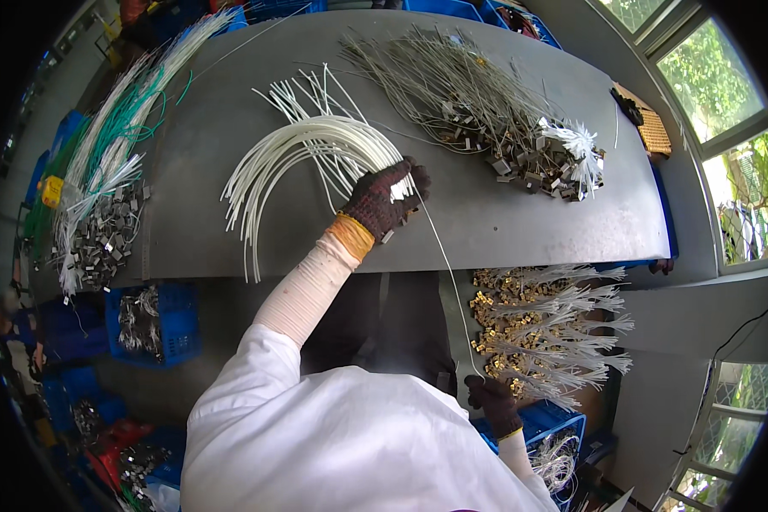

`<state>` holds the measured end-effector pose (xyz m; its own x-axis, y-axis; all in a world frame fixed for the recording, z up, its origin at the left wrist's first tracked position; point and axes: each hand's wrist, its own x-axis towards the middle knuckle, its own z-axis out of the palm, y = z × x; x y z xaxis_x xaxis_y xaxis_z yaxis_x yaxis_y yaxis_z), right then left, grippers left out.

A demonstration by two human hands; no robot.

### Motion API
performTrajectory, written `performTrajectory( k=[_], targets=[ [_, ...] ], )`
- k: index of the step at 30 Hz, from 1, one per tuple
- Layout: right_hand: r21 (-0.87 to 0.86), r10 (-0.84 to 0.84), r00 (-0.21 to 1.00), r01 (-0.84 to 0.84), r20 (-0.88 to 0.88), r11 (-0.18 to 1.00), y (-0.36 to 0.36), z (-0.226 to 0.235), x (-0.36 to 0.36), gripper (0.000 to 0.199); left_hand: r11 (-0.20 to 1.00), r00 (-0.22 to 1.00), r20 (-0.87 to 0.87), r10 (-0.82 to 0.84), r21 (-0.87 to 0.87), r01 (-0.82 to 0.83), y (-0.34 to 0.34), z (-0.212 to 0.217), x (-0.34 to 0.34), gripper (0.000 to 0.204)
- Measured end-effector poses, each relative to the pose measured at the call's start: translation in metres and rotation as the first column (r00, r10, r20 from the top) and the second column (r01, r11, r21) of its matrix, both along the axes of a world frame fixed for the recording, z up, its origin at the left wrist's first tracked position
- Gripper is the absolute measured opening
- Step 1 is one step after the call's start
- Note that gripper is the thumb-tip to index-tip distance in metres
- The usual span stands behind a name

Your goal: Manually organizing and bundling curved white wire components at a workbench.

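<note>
Gripping white strands — left hand, grey table beneath, right hand pinching wire

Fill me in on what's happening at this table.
A person's gloved left hand grips a bundle of white cords over the gray table. The right hand, also gloved, is down by their side, apparently holding a thin strand that stretches up to the left hand. A pile of gray wires lies farther back.
</note>
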<state>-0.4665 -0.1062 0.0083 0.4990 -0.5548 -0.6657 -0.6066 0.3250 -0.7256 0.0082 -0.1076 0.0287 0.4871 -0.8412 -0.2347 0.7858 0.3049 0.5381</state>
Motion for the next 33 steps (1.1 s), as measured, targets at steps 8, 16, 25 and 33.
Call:
performTrajectory(
  k=[8,16,25,33],
  targets=[
    [-0.202,0.092,0.961,-0.039,0.259,0.979,-0.04,-0.043,0.142,0.02,0.978,0.977,-0.114,-0.182,0.083,0.192,0.036,0.013,-0.055,0.02],
    [-0.41,0.17,0.838,0.069,0.518,0.909,-0.012,0.048,0.251,0.038,0.943,-0.244,0.963,-0.11,0.024,-0.332,0.08,0.049,-0.053,0.05],
    [-0.844,0.516,0.806,-0.039,0.29,0.536,-0.01,0.063,0.247,0.029,0.997,0.353,0.934,-0.062,0.071,-0.012,0.061,0.042,-0.052,0.025],
    [-0.368,0.111,0.79,0.151,0.602,0.917,-0.02,0.058,0.269,0.051,0.983,0.145,0.976,-0.161,0.171,-0.063,0.064,0.022,-0.044,0.025]
  ],
)
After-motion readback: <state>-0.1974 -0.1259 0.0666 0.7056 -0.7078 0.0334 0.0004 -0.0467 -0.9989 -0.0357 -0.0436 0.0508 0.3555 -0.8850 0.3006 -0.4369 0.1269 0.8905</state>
